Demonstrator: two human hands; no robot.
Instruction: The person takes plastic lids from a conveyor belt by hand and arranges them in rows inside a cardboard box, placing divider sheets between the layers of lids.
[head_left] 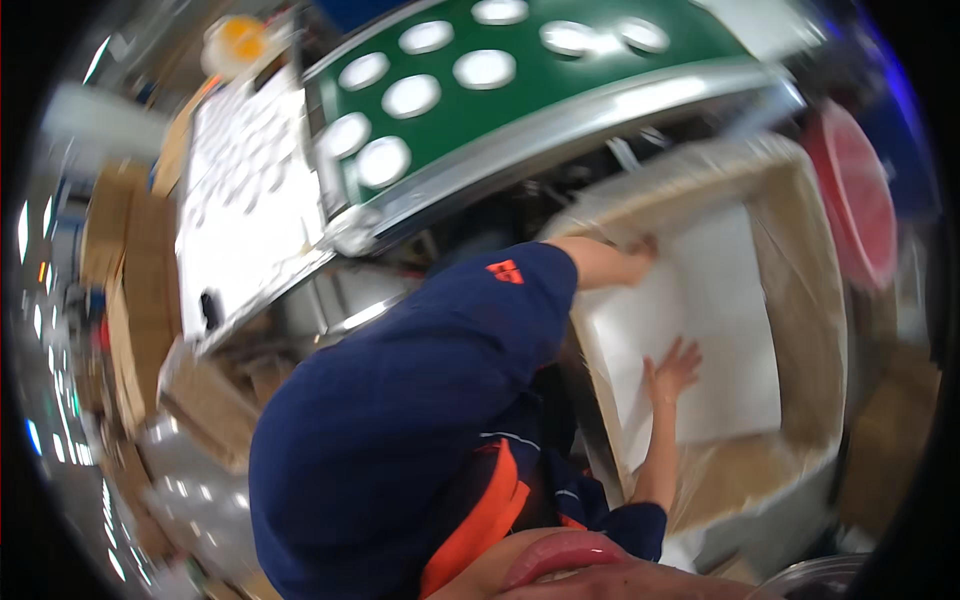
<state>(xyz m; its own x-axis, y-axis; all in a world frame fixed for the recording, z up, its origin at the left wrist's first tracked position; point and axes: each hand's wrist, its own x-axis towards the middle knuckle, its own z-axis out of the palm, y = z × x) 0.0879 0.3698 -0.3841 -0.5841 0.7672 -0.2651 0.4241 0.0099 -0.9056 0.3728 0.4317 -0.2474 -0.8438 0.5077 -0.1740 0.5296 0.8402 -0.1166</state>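
Note:
A white sheet (735, 330) lies inside a large cardboard box (815, 330) lined with clear plastic film. My right hand (676, 370) rests over the sheet's near part, fingers spread and the thumb out to the left. Farther up, my left hand (632, 264) reaches in over the box's left side and is at the sheet's far left part. Its fingers are blurred, so I cannot make out whether they grip anything. Both arms come out of short navy sleeves.
Beyond the box runs a green conveyor belt (450, 120) with several round white pieces and a metal edge. A white table (280, 250) holding rows of small pieces stands at its left. A pink basin (858, 190) is by the box's right side. Cardboard boxes (145, 270) line the far left.

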